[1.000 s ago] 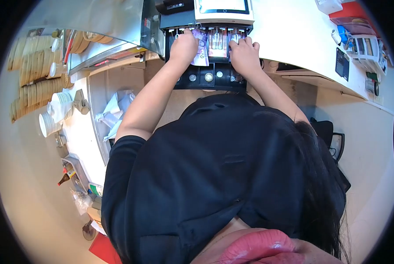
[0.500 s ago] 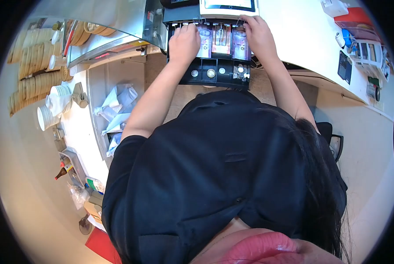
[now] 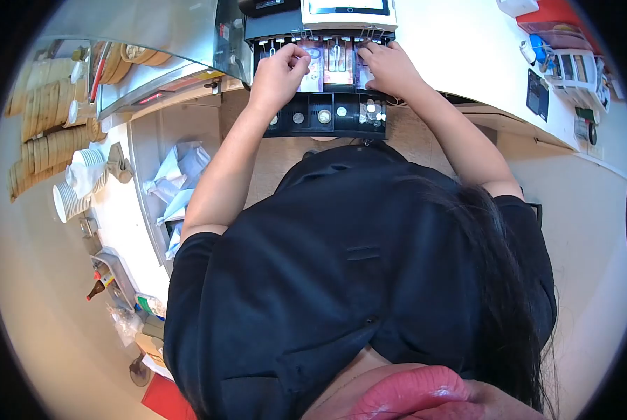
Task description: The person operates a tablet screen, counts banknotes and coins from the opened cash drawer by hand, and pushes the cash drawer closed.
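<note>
An open cash drawer [image 3: 336, 129] lies ahead, banknotes in its back row and coins in its front cups. Over the drawer's left note slots is my left hand [image 3: 280, 78], its fingers curled together; anything between them is hidden. Purple banknotes [image 3: 312, 73] show just right of it. Reddish banknotes [image 3: 337, 64] lie under a wire clip in the middle slot. My right hand [image 3: 395, 70] reaches over the right slot with fingers and thumb apart, touching or just above the purple banknotes [image 3: 362, 75] there. Silver coins [image 3: 371, 110] fill the right cup.
A tablet-like screen [image 3: 348, 7] stands above the drawer. To the right, a white counter [image 3: 453, 49] holds a dark phone-like device [image 3: 537, 93] and a white rack [image 3: 573, 70]. Paper cups [image 3: 70, 201] and bamboo steamers [image 3: 44, 133] are at left.
My right hand has come down from the raised clip to the right banknotes. My left hand has turned slightly, its fingers drawn together. The whole view has shifted a little.
</note>
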`<action>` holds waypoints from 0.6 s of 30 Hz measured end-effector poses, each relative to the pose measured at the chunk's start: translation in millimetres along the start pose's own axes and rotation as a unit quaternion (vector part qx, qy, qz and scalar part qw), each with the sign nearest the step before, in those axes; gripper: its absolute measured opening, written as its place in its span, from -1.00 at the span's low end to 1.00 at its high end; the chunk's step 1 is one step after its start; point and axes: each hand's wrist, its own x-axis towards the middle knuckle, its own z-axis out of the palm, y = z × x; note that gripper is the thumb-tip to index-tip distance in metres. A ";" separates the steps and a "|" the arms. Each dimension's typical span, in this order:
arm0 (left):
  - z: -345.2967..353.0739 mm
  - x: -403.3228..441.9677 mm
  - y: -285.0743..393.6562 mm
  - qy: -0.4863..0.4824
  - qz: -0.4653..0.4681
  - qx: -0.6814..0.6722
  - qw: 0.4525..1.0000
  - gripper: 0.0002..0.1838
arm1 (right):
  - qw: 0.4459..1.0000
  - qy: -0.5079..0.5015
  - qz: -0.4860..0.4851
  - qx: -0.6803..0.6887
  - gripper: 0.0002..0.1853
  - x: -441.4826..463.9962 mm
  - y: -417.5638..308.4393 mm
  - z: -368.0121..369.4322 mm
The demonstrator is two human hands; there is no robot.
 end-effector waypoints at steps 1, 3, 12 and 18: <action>1.9 -1.8 2.2 -0.017 -0.006 -0.002 1.000 -0.77 | 1.000 0.006 -0.006 -0.009 -0.40 1.2 -1.2 -1.9; 5.7 -3.3 3.8 -0.032 -0.003 -0.006 0.999 -0.77 | 1.000 -0.002 -0.002 -0.017 -0.39 1.0 -7.7 -3.9; 21.3 -10.2 -3.5 -0.064 -0.024 -0.095 0.993 -0.77 | 0.996 -0.019 0.004 -0.082 -0.55 -3.0 -18.3 8.3; 29.3 -9.6 -4.5 -0.100 -0.053 -0.190 0.975 -0.74 | 0.995 -0.067 -0.043 -0.062 -0.80 -2.8 -7.4 -0.5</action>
